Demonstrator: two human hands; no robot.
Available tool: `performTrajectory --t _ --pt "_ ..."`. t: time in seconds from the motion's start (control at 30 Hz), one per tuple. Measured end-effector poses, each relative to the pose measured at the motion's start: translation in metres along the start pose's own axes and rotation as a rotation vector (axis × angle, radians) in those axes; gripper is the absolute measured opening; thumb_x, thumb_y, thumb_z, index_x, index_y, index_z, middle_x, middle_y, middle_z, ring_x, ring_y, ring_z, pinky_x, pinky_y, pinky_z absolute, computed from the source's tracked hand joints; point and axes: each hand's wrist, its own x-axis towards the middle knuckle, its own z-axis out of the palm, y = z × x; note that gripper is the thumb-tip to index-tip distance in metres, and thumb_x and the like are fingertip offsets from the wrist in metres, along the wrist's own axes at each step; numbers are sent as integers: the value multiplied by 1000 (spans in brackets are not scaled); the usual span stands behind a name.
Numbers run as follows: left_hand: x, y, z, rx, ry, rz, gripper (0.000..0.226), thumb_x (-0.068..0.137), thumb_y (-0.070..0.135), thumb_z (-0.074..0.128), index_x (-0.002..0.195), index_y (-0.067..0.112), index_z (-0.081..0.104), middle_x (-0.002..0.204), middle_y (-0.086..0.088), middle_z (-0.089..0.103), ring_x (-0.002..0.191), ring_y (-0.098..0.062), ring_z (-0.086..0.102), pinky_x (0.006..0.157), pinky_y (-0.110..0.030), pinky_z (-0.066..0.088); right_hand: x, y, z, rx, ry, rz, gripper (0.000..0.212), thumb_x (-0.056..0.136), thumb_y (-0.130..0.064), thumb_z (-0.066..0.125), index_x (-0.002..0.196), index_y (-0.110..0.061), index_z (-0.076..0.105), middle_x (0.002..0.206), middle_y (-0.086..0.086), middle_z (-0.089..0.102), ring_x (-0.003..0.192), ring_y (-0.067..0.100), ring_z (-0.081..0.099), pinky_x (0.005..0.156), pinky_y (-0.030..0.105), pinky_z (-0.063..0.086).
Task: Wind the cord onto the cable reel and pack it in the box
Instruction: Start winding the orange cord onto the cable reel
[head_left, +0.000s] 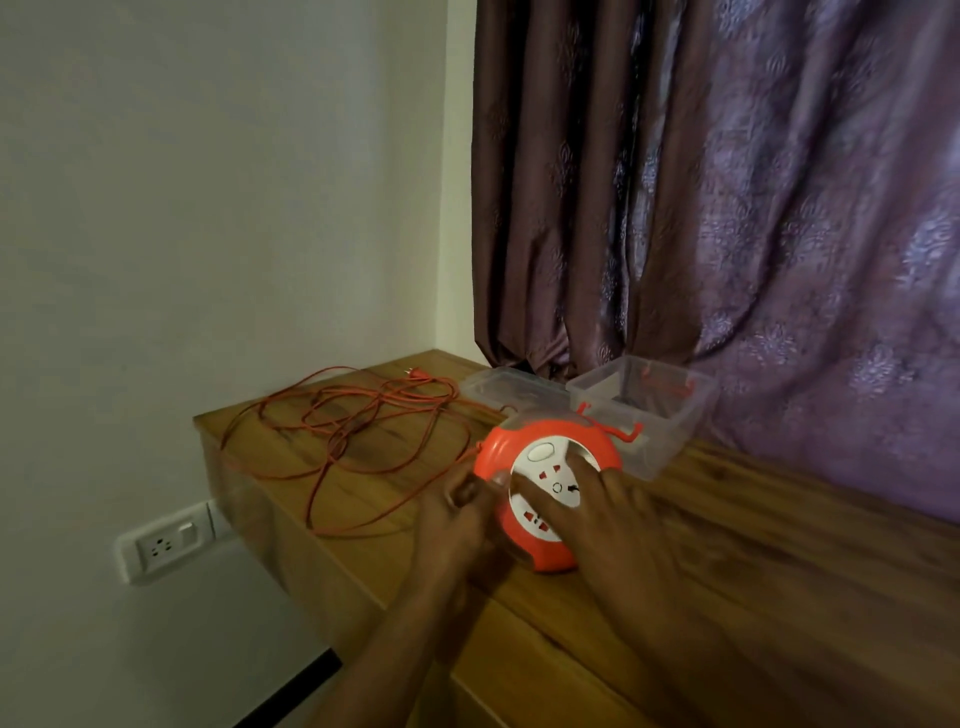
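Orange cable reel (545, 493) lies flat on the wooden table (753, 545); the right hand (597, 514) presses spread fingers on its white face, the left hand (457, 514) grips its rim. Loose cord (363, 431) sprawls leftward. Behind, the clear box (654, 410) holds an orange piece, lid (509, 389) beside.

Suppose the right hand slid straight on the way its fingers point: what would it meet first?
Probably the clear box. The right hand lies on the reel, fingers pointing up-left towards the box; depth is unclear.

1 head-worn view, angled forward and down, close over wooden table (753, 545)
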Motion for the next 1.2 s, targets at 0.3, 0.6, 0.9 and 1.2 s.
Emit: performTrajectory --t 0.3,0.6,0.9,1.2 --pt "4 -20 14 -40 -40 105 25 89 24 73 114 25 73 109 -2 79 101 -23 75 85 -47 61 6 8 24 221 84 221 63 80 -41 69 138 -43 41 109 9 60 88 27 63 69 39 54" --pt "1 -18 14 -9 -71 184 26 88 32 72 114 36 72 110 4 78 101 -16 75 80 -39 63 3 4 31 345 136 298 57 89 -37 58 139 -48 33 122 3 43 103 22 56 71 32 53" --pt "4 -10 16 -220 -34 -154 52 82 65 55 111 25 72 103 -4 80 91 -18 78 71 -35 60 4 3 38 313 137 243 77 74 -20 78 138 -41 41 121 12 49 104 32 59 66 39 56" --pt "7 -15 18 -336 11 -181 34 96 42 57 114 16 70 107 -12 78 94 -27 77 79 -45 63 2 4 37 192 175 165 91 55 -8 89 136 -32 52 116 23 57 100 40 63 60 41 58"
